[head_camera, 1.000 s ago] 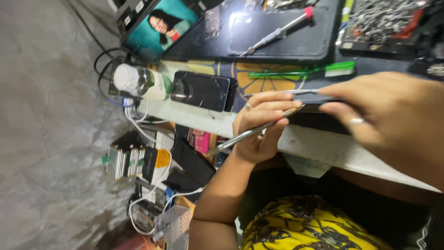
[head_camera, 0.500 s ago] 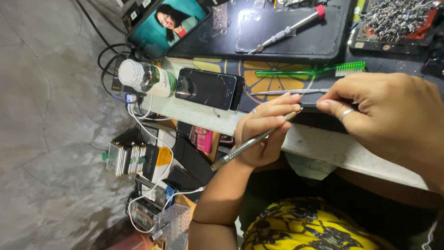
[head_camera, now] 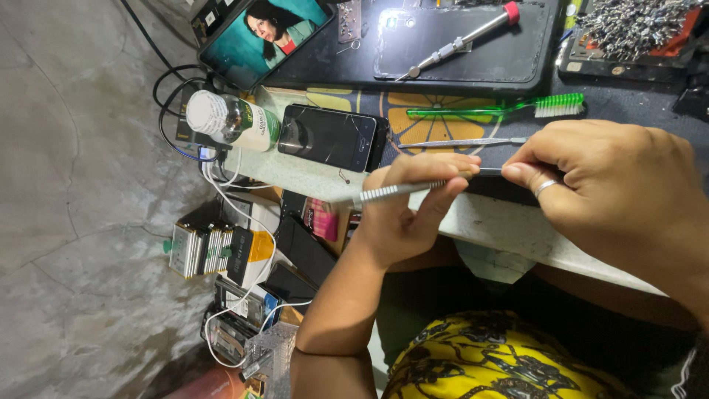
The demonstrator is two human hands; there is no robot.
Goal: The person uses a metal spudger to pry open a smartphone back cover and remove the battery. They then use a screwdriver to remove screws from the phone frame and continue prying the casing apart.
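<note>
Head view: both hands on a thin metal tool at the table edge

Head camera looks down on my two hands meeting over the table. My left hand has its fingers curled and clamped on a thin metal tool with a ribbed grip, which lies almost level across the hand. My right hand, with a ring on one finger, has its fingers pinched together on a dark flat object where the tool's far end meets it; most of that object is hidden under the hand, so I cannot tell what it is.

Just beyond the hands lie metal tweezers and a green toothbrush on a patterned mat. Beside them a dark phone with a cracked screen lies flat, touching a white-capped bottle lying on its side. Farther off, a screwdriver with a red end rests on a black tray, next to a lit tablet showing a picture. A heap of small metal parts sits at the far corner. Below the table edge, on the floor, are white cables and small boxes.
</note>
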